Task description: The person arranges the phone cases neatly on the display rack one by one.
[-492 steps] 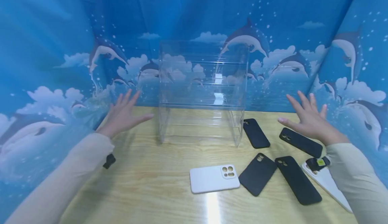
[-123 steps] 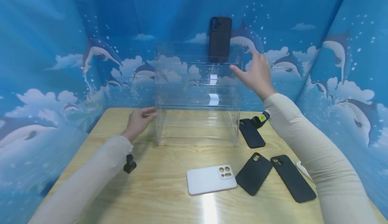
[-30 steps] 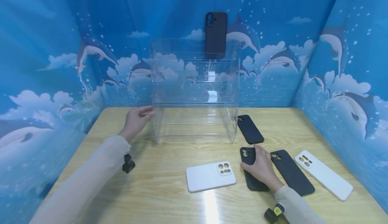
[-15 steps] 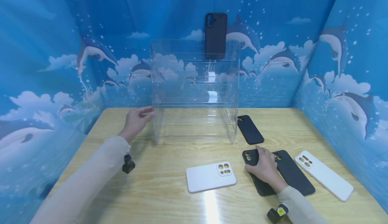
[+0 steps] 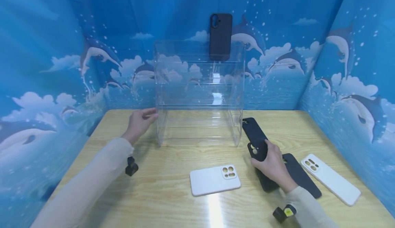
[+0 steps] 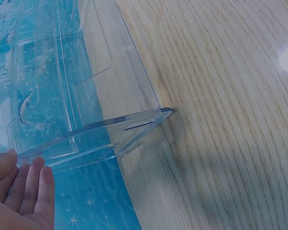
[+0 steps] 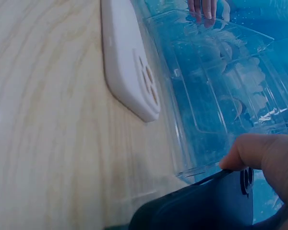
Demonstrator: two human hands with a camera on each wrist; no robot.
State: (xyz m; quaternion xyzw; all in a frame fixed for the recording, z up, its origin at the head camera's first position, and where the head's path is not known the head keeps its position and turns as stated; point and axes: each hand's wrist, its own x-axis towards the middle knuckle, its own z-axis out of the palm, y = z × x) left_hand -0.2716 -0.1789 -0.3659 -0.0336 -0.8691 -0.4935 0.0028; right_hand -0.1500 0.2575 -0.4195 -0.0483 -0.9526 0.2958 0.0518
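Observation:
A clear tiered display stand (image 5: 199, 102) rises at the table's rear middle. My left hand (image 5: 138, 123) pinches its left side edge between thumb and fingers, seen in the left wrist view too. My right hand (image 5: 274, 164) grips a black phone case (image 5: 261, 154) by its long edges, thumb on the near side. In the right wrist view this phone case (image 7: 197, 206) tilts off the table; my palm hides part of it. Another black phone case (image 5: 220, 37) stands upright on the stand's top tier, right of centre.
A black phone case (image 5: 253, 128) lies beside the stand's right foot, partly covered by the held one. Another black case (image 5: 300, 176) and a white case (image 5: 331, 180) lie further right. One white case (image 5: 213, 181) lies in front. Blue dolphin curtains (image 5: 182, 12) surround the wooden table (image 5: 160, 183).
Earlier, a black case was set on the top tier. Since then my right hand has come down, gripped another black case and tilted its camera end up. My left hand stays at the stand.

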